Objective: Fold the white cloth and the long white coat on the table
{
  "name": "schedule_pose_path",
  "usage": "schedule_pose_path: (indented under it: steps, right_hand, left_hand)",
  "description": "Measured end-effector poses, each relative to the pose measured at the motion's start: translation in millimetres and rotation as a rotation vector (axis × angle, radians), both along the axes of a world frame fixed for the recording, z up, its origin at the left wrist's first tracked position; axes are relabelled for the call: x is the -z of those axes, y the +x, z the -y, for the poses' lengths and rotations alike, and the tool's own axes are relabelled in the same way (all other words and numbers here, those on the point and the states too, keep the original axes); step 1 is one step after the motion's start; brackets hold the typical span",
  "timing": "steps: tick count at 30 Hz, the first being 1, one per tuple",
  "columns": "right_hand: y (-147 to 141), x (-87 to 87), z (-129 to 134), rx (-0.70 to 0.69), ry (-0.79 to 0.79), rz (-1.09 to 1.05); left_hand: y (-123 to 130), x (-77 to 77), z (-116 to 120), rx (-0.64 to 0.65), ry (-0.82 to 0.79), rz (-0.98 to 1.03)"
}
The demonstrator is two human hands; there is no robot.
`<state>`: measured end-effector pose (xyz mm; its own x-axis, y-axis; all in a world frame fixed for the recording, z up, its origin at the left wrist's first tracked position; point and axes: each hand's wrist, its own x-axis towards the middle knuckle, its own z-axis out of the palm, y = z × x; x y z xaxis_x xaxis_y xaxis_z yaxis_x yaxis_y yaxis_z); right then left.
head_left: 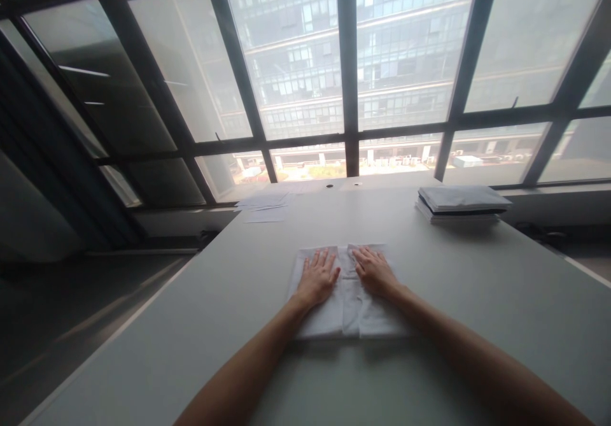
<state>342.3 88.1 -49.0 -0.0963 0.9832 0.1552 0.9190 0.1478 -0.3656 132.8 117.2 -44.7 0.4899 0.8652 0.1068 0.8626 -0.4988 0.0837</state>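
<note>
A folded white garment (324, 321), possibly a shirt, lies flat on the white table (205, 324) in front of me. Its two sides are turned in toward a narrow gap down the middle. My left hand (319, 277) rests palm down on the upper left part, fingers spread. On the upper right part lies my right hand (375, 269), also flat, with its fingers stretched out and closer together. Neither hand grips the cloth. The fabric under both palms is hidden.
A stack of folded cloths (461, 203), white with a dark layer, sits at the table's far right. Several white paper sheets (265, 204) lie at the far left. Behind the table stand large windows (291, 56) with dark frames. A dark curtain (62, 139) hangs at left.
</note>
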Motion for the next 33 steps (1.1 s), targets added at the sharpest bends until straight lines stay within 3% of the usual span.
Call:
schedule_pose_path:
  steps: [8,15,24,29,33]
  right_hand:
    - [0.3,0.7,0.4,-0.004,0.019,0.016]
    - [1.7,-0.9,1.5,-0.002,0.002,0.033]
    - [1.3,-7.3,6.1,-0.002,-0.006,0.062]
    - [1.3,-6.9,6.2,-0.001,-0.002,0.042]
    - [1.6,-5.3,5.2,-0.012,0.0,0.039]
  left_hand:
    - [-1.1,2.4,-1.3,0.02,-0.014,0.064]
    - [-9.7,-2.1,-27.5,-0.088,-0.077,0.189]
    - [-23.5,-4.9,-25.0,-0.15,-0.04,-0.02]
    - [-21.0,-9.2,-10.1,-0.017,-0.05,-0.038]
    - [-29.7,-10.0,20.2,0.157,-0.081,-0.028]
